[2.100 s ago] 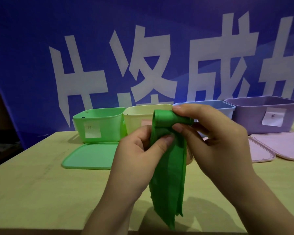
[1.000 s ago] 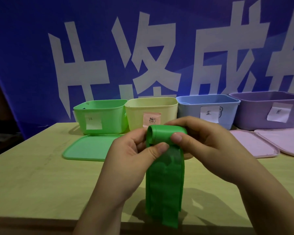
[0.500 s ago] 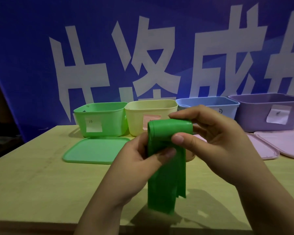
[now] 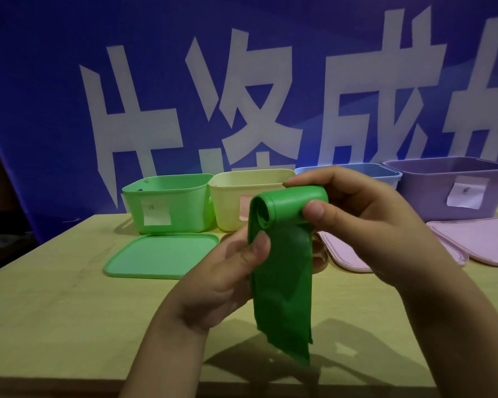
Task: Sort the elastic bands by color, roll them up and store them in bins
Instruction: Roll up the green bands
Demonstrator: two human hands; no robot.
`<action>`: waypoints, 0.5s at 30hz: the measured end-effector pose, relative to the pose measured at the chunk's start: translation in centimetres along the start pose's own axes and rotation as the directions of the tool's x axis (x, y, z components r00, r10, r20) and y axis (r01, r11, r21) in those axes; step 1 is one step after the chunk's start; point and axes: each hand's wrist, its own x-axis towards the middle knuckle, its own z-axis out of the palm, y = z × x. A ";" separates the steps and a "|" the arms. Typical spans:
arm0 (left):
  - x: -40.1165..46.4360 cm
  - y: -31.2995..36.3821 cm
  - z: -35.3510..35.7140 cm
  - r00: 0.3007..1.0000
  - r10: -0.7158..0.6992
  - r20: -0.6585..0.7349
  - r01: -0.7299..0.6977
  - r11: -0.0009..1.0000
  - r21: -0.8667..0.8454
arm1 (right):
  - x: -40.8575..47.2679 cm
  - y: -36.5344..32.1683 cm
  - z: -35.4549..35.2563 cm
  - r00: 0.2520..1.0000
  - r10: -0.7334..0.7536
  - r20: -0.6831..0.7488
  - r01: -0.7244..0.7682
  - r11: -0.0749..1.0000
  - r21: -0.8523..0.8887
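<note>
The hanging tail of the green band is shorter than before, the roll fatter. The right hand pinches the roll, its axis lying left-right between the fingers; the left hand pinches the tail just below.

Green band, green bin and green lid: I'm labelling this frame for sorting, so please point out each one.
green band (image 4: 282,282), head view, hanging flat part.
green bin (image 4: 181,208), head view, front wall.
green lid (image 4: 158,257), head view, flat top.

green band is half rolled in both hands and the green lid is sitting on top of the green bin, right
Not quite. In the head view the green lid lies flat on the table in front of the green bin, which is open. The green band is half rolled, held by both hands.
</note>
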 end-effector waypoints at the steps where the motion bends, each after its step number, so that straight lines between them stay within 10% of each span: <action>1: 0.2 0.1 -0.1 0.998 -0.003 0.069 0.007 0.999 -0.054 | 0.2 0.0 -0.1 1.000 0.008 0.016 -0.008 1.000 0.019; 9: 1.3 -1.5 -1.2 0.992 -0.023 0.121 0.022 1.000 0.014 | 0.4 -0.1 -0.2 0.997 0.016 0.073 -0.026 0.992 0.125; 15: 1.5 -1.1 -1.2 0.991 0.021 -0.129 -0.005 0.993 0.121 | 0.3 -0.2 0.1 1.000 0.006 -0.010 -0.005 0.997 0.072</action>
